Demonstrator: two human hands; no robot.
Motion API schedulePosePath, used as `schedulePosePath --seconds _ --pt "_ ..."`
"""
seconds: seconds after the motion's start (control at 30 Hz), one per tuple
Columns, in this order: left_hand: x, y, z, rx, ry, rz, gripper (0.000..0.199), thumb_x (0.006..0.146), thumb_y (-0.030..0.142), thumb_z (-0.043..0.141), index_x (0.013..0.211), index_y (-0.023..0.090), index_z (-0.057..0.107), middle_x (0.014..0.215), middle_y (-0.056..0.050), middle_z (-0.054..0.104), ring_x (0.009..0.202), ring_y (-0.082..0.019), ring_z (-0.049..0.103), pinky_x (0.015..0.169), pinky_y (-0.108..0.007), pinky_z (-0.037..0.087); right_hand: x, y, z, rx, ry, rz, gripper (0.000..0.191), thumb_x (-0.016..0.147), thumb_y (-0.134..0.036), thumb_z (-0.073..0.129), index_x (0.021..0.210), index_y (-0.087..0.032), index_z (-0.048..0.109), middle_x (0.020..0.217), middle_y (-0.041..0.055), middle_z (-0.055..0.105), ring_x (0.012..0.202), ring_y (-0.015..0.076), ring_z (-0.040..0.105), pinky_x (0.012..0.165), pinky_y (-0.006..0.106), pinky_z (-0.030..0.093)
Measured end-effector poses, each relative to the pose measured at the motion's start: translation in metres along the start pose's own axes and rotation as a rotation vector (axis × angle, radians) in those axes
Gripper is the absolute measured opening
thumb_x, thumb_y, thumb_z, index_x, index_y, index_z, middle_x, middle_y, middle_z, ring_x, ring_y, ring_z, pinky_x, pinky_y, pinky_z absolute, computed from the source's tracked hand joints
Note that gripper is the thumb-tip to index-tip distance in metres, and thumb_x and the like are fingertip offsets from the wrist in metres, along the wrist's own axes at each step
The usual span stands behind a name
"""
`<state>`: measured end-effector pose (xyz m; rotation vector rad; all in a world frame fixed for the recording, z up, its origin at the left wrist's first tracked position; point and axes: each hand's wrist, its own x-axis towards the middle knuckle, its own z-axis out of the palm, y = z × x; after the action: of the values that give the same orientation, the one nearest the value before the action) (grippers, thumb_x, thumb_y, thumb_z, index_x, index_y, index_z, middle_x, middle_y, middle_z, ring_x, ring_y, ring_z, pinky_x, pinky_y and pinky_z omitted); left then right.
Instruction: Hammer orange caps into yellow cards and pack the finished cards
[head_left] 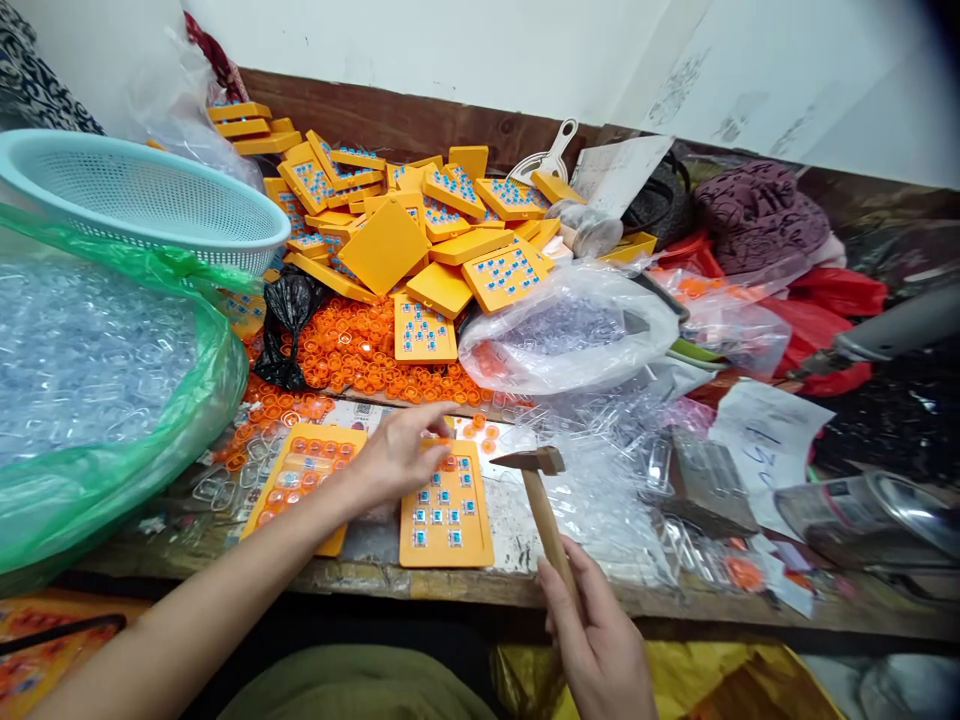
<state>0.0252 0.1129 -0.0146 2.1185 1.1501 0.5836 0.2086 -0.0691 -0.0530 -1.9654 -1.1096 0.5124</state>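
My left hand (401, 450) is over the top left of a yellow board (446, 550) that bears rows of small clear pieces with blue centres. Its fingers are bent at the board's upper edge, by an orange ring (449, 463); whether they pinch something I cannot make out. My right hand (592, 620) is wrapped round the wooden handle of a hammer (546, 510), whose metal head is raised to the right of the board. Left of that board, partly behind my left forearm, lies another yellow board (335, 543) with orange rings on it.
Orange rings (352, 345) lie heaped behind the boards, below a pile of yellow blocks (386, 245). A green bag (202, 400) of clear pieces and a blue basket (277, 225) stand left. A white bag (480, 365) is behind the hammer; clear plastic and a jar (862, 510) lie right.
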Motion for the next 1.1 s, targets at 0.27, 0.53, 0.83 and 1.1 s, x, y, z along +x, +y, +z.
schedulePosePath --seconds 0.27,0.53,0.83,1.1 --pt "0.001 0.011 0.03 -0.121 -0.044 -0.025 0.063 0.074 0.012 0.059 0.135 0.021 0.044 0.09 -0.002 0.071 0.086 -0.018 0.066 0.084 -0.033 0.05 0.015 -0.004 -0.002 -0.11 -0.032 -0.414 0.042 0.091 -0.028 0.049 0.132 -0.019 0.053 0.124 0.0087 0.064 0.11 0.0216 0.063 0.087 0.026 0.053" --pt "0.001 0.008 0.031 -0.215 -0.014 -0.07 0.062 0.072 0.012 0.062 0.132 0.02 0.047 0.086 -0.001 0.073 0.084 -0.017 0.066 0.084 -0.031 0.05 0.016 -0.003 -0.001 -0.204 -0.124 -0.444 0.042 0.093 -0.028 0.047 0.135 -0.024 0.049 0.128 0.0052 0.061 0.109 0.0201 0.063 0.082 0.023 0.055" --pt "0.001 0.008 0.033 -0.199 0.008 -0.079 0.064 0.071 0.012 0.062 0.131 0.021 0.046 0.089 -0.001 0.073 0.09 -0.019 0.066 0.085 -0.032 0.049 0.016 -0.013 -0.004 -0.247 -0.146 -0.49 0.041 0.095 -0.029 0.042 0.135 -0.025 0.049 0.105 0.0073 0.071 0.081 0.0158 0.071 0.069 0.02 0.055" --pt "0.002 0.008 0.036 -0.212 0.056 -0.116 0.062 0.068 0.012 0.064 0.128 0.023 0.051 0.085 0.0 0.072 0.086 -0.018 0.066 0.085 -0.032 0.05 0.023 -0.013 -0.007 -0.215 -0.154 -0.419 0.043 0.094 -0.031 0.043 0.136 -0.025 0.049 0.115 0.0073 0.067 0.098 0.0186 0.068 0.076 0.023 0.055"
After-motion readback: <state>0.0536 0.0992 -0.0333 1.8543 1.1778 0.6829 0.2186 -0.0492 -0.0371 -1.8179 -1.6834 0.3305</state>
